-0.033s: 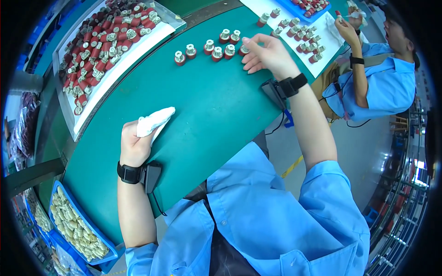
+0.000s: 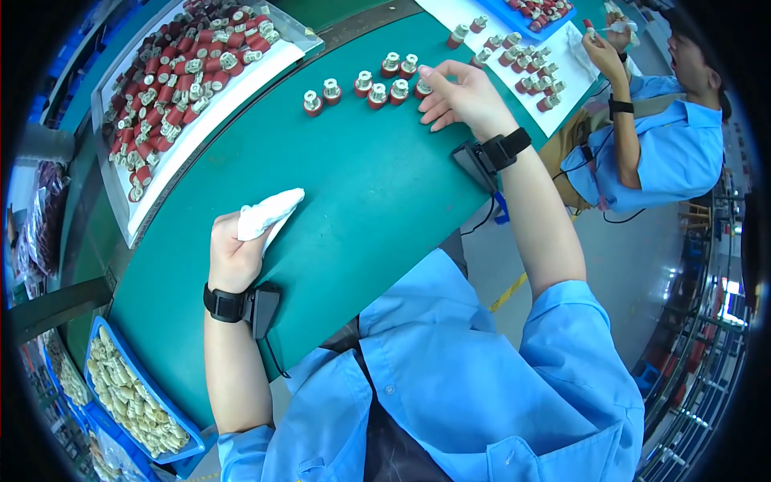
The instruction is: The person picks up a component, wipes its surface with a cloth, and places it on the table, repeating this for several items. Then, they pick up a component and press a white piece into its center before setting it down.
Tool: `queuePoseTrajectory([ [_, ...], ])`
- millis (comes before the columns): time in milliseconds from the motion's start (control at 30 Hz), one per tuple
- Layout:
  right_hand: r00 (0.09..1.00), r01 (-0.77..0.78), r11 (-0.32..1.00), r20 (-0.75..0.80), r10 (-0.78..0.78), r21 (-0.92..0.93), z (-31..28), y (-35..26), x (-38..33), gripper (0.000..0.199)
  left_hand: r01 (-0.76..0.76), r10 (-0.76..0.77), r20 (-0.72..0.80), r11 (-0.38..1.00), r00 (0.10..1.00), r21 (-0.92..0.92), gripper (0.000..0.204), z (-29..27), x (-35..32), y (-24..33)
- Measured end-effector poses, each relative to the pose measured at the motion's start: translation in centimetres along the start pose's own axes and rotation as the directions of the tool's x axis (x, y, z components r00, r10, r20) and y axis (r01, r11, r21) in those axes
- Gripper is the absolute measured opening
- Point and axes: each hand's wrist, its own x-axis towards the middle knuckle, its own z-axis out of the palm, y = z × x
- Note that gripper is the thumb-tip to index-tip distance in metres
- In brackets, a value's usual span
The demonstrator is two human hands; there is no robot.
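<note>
My left hand (image 2: 233,255) is closed around a folded white cloth (image 2: 269,213), above the green table mat. Farther right, my right hand (image 2: 464,100) has its thumb and fingertips around a small red cylindrical part with a pale metal top (image 2: 422,88). That part is partly hidden by the fingers and stands at the right end of a loose group. Several like parts (image 2: 377,96) stand upright on the mat to its left, metal tops upward.
A tray (image 2: 120,197) heaped with red parts lies at the far left. A blue bin (image 2: 120,341) of cream-coloured pieces sits near left. At the right, upright parts (image 2: 530,60) stand on a white sheet (image 2: 554,116), beside a blue tray (image 2: 554,28) and a co-worker (image 2: 671,136).
</note>
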Motion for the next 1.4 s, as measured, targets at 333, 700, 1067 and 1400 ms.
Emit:
queuePoseTrajectory([
  [333, 0.854, -0.079, 0.973, -0.519, -0.047, -0.218, -5.4, -1.4, 0.1, 0.053, 0.028, -0.028, -0.004, 0.999, 1.0, -0.046, 0.015, 0.2, -0.2, 0.3],
  [700, 0.986, -0.105, 0.932, -0.087, 0.144, 0.348, -6.8, 0.7, 2.1, 0.06, 0.06, -0.056, 0.05, 0.993, 0.997, -0.097, 0.013, 0.1, -0.2, -0.2],
  [1067, 0.99, -0.137, 0.985, 0.034, 0.135, 0.1, -2.7, 0.6, -0.4, 0.07, 0.06, -0.056, 0.038, 0.991, 0.998, -0.122, 0.011, 0.2, 0.0, 0.2],
  [1400, 0.989, -0.144, 0.984, 0.039, 0.141, 0.103, -2.6, 1.0, -0.1, 0.072, 0.061, -0.057, 0.042, 0.993, 0.998, -0.099, 0.012, 0.1, -0.1, 0.3],
])
